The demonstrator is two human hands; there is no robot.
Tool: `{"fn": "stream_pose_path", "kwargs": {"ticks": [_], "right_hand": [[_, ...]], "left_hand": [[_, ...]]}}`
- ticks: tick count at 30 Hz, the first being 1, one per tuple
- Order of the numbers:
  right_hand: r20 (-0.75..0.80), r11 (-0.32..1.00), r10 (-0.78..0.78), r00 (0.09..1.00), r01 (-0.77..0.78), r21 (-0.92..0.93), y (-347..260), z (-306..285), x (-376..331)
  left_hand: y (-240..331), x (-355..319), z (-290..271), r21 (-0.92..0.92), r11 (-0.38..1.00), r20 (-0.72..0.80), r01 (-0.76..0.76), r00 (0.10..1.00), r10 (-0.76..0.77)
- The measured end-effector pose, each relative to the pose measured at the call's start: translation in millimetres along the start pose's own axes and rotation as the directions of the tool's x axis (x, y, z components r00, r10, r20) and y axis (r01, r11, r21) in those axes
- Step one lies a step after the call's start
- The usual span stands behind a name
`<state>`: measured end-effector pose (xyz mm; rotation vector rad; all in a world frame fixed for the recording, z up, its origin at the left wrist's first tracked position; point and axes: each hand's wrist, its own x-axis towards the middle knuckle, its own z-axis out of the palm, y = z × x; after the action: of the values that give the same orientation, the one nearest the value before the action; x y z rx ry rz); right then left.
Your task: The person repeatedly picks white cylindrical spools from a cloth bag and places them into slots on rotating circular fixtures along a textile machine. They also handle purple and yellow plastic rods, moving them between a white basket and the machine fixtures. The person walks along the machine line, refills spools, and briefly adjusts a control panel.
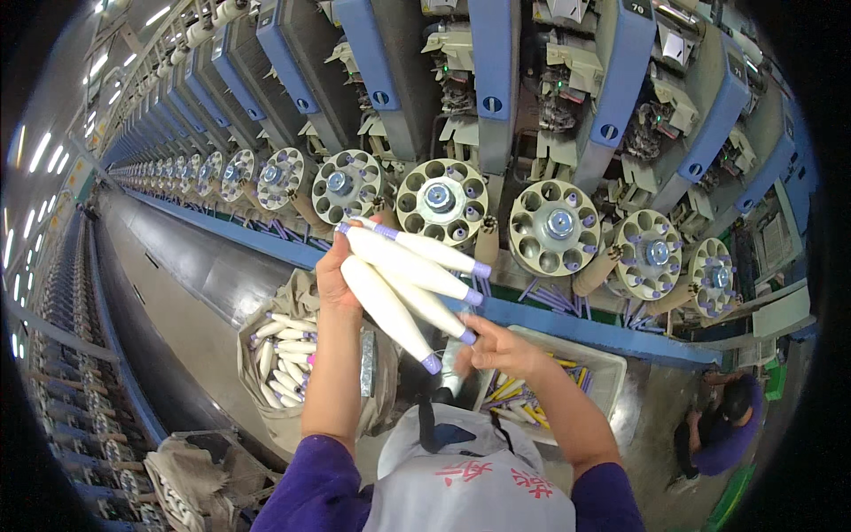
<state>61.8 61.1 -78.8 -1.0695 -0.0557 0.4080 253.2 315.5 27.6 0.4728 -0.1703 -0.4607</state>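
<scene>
Several yarn bobbins [386,306], wound with white yarn on purple tubes, fan out from my left hand [331,277]. That hand is closed round their upper ends, and the purple lower ends point down to the right. At the purple end of one bobbin, my right hand [501,348] has its thumb and fingers pinched together. Its fingertips are partly smeared, so whether a loose yarn end is also between them is unclear. Just beyond the bobbins stands a round cream magazine [409,191] with ring-set pockets and a metal hub.
A cloth sack [253,390] of full white bobbins stands at left. Below my right forearm sits a pale bin [607,372] of yellow and purple tubes. The blue machine rail [532,316] runs across, with more magazines behind. A person [731,426] crouches at right.
</scene>
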Motion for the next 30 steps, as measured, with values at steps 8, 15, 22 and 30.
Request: {"fn": "stream_pose_path", "kwargs": {"ticks": [8,15,22,30], "right_hand": [[-0.540,0.974,0.209,0.816,-0.221,0.044,-83,12,-101],[-0.083,0.835,0.101,0.991,-0.130,-0.535,-45,11,-94],[-0.460,0.841,0.392,0.797,-0.107,0.530,45,-104,-327],[-0.599,0.821,0.376,0.707,0.046,0.569,55,-188,-214]], "left_hand": [[-45,8,-5,0.071,0.997,0.004,0.019,1.000,-0.019],[-148,12,37,0.044,0.972,0.074,0.230,0.970,-0.233],[-150,-1,18,-0.072,0.965,-0.027,0.253,0.966,-0.255],[-261,32,-20,-0.082,0.721,0.016,0.688,0.724,-0.690]]}}
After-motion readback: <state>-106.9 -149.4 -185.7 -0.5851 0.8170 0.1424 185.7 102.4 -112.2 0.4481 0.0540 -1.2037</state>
